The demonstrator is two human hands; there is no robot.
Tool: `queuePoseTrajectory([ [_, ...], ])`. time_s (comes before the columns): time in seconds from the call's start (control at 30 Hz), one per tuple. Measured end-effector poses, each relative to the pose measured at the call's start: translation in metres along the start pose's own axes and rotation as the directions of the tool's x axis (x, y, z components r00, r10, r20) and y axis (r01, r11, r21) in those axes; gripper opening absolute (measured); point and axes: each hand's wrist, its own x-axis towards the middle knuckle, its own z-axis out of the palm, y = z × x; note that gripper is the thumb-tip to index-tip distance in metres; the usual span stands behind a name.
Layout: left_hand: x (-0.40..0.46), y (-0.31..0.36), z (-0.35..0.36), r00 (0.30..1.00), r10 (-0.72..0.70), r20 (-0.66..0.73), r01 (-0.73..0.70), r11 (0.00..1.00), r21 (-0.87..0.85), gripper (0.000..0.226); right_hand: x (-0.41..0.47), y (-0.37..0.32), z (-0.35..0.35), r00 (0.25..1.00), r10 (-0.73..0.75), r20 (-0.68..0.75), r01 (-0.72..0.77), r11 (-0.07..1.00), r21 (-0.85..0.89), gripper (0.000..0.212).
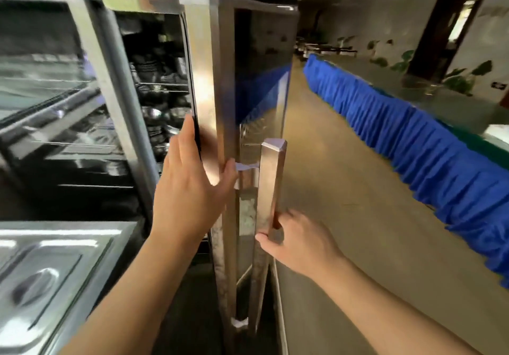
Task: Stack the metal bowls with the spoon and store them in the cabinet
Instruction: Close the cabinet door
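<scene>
My left hand (190,186) lies flat and open against the steel edge of the cabinet door (209,101), fingers spread, the thumb hooked round the front of the frame, pressing rather than gripping. My right hand (297,241) is lower down, fingers curled round the long square handle (271,189) that runs upright along the door's front — closed on it, with the thumb on the near face. The door stands ajar, edge-on to me, its dark glass panel mirroring the blue table skirt (413,145) that runs along the room to my right. Through the gap, inside the cabinet (115,59), metal bowls (159,117) sit piled on wire shelves, blurred and dim; I cannot pick out the spoon among them. At lower left a steel tray lid (46,269) lies on a counter just beside the cabinet.
</scene>
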Motion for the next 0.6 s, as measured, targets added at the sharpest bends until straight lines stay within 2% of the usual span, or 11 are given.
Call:
queuePoseTrajectory([
  [0.1,0.004,-0.037,-0.012,1.0,-0.028,0.009,0.028,0.999,0.039,0.073,0.03,-0.027,0.019,0.994,-0.094,0.06,0.089,0.993,0.082,0.064],
  [0.2,0.006,-0.068,-0.017,0.999,-0.038,0.02,0.037,0.998,0.054,0.066,0.057,-0.051,0.033,0.989,-0.122,0.086,0.107,0.98,0.166,0.066],
  [0.33,0.008,-0.124,-0.02,0.991,-0.092,0.098,0.086,0.994,0.073,0.076,0.094,-0.085,0.056,0.987,-0.139,0.084,0.115,0.963,0.242,0.045],
  [0.47,0.011,-0.183,-0.013,0.968,-0.171,0.186,0.159,0.984,0.08,0.083,0.131,-0.119,0.084,0.988,-0.084,0.132,0.036,0.943,0.33,0.047],
  [0.6,0.027,-0.246,0.003,0.938,-0.271,0.216,0.257,0.962,0.092,0.077,0.177,-0.154,0.114,0.978,-0.038,0.205,-0.063,0.882,0.467,0.045],
])
